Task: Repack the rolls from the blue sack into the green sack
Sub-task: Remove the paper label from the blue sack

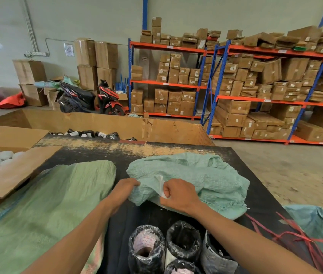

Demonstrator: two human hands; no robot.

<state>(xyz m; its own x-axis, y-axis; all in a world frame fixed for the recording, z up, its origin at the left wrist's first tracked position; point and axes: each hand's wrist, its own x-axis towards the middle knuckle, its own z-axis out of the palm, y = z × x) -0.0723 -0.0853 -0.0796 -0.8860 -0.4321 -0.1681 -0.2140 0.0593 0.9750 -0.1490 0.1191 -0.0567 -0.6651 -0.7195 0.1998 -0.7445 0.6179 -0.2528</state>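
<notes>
Woven teal-green sack (pixel 196 178) lies crumpled and flat on the black table (pixel 255 194), directly ahead of both hands. Left hand (pixel 126 189) pinches the sack's near left edge, fingers curled into the fabric. Right hand (pixel 178 193) grips the near edge just beside it, fingers closed on the weave together with a white strip (pixel 161 186) that stands up between the two hands. Most of the sack spreads away from the grip, toward the far right of the table.

Rolls (pixel 164 248) in black plastic wrap stand upright at the near table edge, below the right forearm, apart from the sack. A fuller pale green sack (pixel 47 204) lies on the left, beside the left forearm. Red straps (pixel 287 236) lie on the table to the right.
</notes>
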